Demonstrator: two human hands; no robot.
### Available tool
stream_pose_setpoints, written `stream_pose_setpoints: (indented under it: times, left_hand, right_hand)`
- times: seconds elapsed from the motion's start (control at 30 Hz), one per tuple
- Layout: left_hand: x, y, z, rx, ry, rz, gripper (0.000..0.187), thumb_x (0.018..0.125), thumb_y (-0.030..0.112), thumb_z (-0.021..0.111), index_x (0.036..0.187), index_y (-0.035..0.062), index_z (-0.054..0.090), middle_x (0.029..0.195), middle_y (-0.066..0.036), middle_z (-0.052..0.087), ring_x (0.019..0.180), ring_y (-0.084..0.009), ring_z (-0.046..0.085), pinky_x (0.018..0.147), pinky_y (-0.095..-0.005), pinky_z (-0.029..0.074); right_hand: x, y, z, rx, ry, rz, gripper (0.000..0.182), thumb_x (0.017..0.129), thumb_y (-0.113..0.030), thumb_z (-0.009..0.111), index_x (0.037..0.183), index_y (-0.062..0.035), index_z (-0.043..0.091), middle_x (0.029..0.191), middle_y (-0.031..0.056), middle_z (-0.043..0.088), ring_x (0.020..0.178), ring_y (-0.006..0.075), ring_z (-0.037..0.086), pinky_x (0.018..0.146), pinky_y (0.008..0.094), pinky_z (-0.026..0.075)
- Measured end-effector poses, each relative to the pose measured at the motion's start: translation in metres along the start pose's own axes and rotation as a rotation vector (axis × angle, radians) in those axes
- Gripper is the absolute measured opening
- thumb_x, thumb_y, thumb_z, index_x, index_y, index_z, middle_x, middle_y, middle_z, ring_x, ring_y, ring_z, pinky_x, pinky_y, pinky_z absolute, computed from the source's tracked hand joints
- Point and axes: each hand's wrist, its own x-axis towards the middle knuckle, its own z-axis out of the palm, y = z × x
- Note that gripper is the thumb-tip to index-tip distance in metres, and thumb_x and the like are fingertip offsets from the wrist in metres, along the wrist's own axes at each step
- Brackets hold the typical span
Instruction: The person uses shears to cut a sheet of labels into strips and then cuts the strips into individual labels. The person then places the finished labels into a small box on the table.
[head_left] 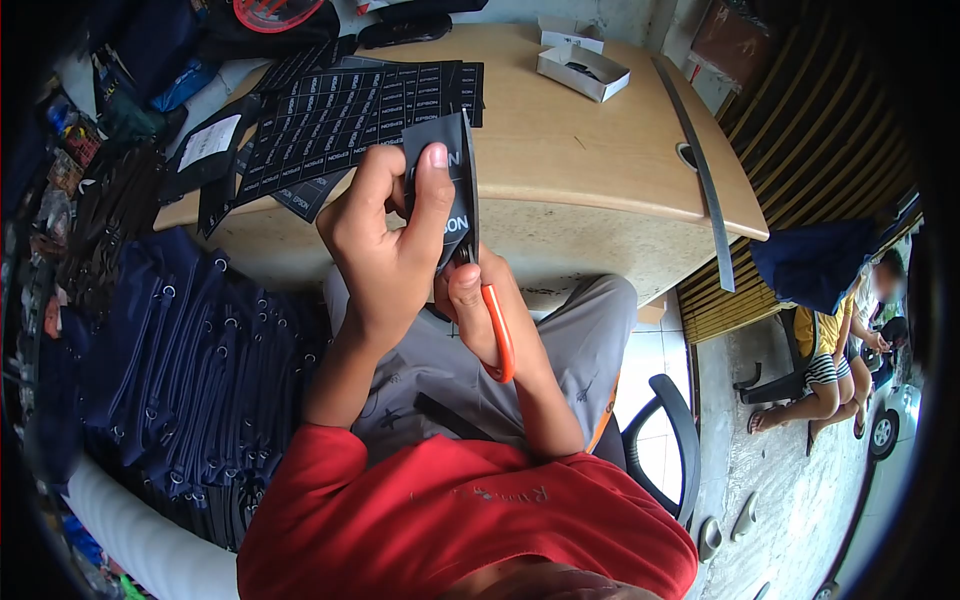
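My left hand (385, 240) pinches a black printed label piece (433, 135) upright, its thumb pressed on the front. White letters, partly covered, show on the piece. My right hand (480, 305) grips scissors (500, 340) by their orange handles, the dark blades pointing up along the piece's right edge. Whether the blades are parted is hard to see. Behind my left hand, black sheets with repeated white EPSON print (345, 115) lie on the wooden table (560, 150).
A small open white box (583, 72) stands at the table's back, and a long metal ruler (700, 170) runs along its right side. Dark blue bags with metal rings (200, 350) are stacked at left. A chair (670, 440) is at right; people (835, 350) sit beyond.
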Motion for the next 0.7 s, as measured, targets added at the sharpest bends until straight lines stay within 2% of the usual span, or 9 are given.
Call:
stream_pose_setpoints:
  times: [0.3, 0.7]
  left_hand:
    - [0.0005, -0.0006, -0.0008, -0.004, -0.002, -0.001, 0.03, 0.086, 0.008, 0.067, 0.066, 0.0035, 0.046, 0.05, 0.0, 0.035, 0.047, -0.0071, 0.029, 0.043, -0.0262, 0.025]
    - [0.0009, -0.0015, -0.0012, -0.028, -0.001, -0.008, 0.03, 0.087, 0.007, 0.066, 0.067, 0.0038, 0.045, 0.05, 0.001, 0.033, 0.048, -0.0059, 0.028, 0.043, -0.0261, 0.024]
  right_hand:
    - [-0.0005, 0.0015, 0.0008, -0.008, 0.011, 0.015, 0.064, 0.095, -0.058, 0.041, 0.121, -0.001, 0.052, 0.058, 0.0119, 0.051, 0.053, 0.0206, 0.05, 0.053, 0.0346, 0.041]
    - [-0.0014, -0.0013, 0.0019, -0.023, 0.013, 0.044, 0.062, 0.096, -0.056, 0.04, 0.115, 0.0014, 0.054, 0.056, 0.0105, 0.051, 0.051, 0.0198, 0.052, 0.052, 0.0342, 0.043]
